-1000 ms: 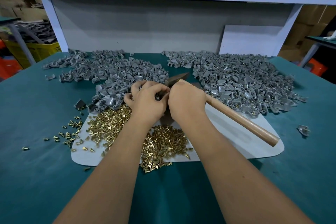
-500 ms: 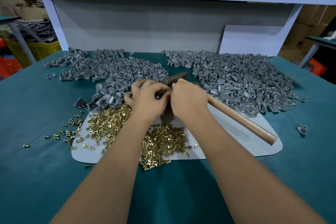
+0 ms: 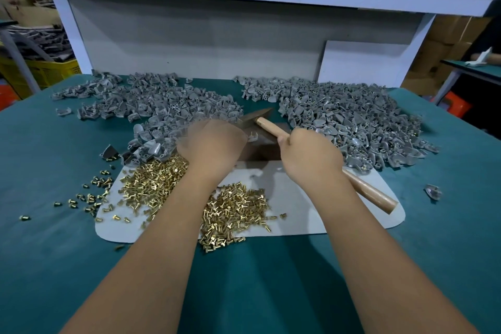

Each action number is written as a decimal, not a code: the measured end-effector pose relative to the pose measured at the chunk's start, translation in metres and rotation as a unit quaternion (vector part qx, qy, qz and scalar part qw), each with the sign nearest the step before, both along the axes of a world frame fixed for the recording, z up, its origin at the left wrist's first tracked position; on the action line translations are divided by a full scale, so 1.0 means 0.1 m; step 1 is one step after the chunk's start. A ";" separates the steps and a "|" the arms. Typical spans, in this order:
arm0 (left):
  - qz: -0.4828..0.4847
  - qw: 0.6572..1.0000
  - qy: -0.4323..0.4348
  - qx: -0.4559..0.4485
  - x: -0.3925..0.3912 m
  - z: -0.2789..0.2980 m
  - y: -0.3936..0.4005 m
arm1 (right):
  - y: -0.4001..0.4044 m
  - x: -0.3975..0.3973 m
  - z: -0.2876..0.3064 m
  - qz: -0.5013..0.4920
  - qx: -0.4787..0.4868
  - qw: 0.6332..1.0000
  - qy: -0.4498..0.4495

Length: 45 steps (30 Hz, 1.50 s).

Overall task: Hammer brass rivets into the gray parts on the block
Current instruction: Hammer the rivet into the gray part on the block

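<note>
Head view: the right hand (image 3: 311,154) has slid off the part and now grips the hammer (image 3: 273,127) handle, head raised just behind the block (image 3: 264,150). The left hand (image 3: 214,144), blurred, has drawn left of the block, grip unreadable; a gray part (image 3: 252,136) sits on it, so a strike looks imminent.

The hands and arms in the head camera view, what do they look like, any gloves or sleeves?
Both are bare: the left hand and right hand wear no gloves, and no rings, watch or bands show. The forearms are uncovered to the frame's bottom edge, with no sleeve visible. The left hand is motion-blurred.
</note>
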State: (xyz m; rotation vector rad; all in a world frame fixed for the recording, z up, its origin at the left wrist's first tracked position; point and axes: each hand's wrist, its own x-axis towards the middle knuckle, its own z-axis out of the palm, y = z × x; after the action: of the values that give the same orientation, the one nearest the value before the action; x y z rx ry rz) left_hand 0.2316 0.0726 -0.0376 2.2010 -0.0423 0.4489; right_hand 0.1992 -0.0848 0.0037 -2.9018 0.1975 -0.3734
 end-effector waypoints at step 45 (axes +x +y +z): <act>0.105 0.988 -0.065 0.091 0.09 -0.04 -0.04 | 0.05 -0.44 0.11 0.007 -0.133 0.966 -0.223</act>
State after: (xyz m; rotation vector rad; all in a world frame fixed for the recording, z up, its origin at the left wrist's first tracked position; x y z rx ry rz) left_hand 0.2407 0.0683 -0.0415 2.3637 0.0826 0.7304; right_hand 0.1551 -0.0798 0.0151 -2.9687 0.0548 -1.1088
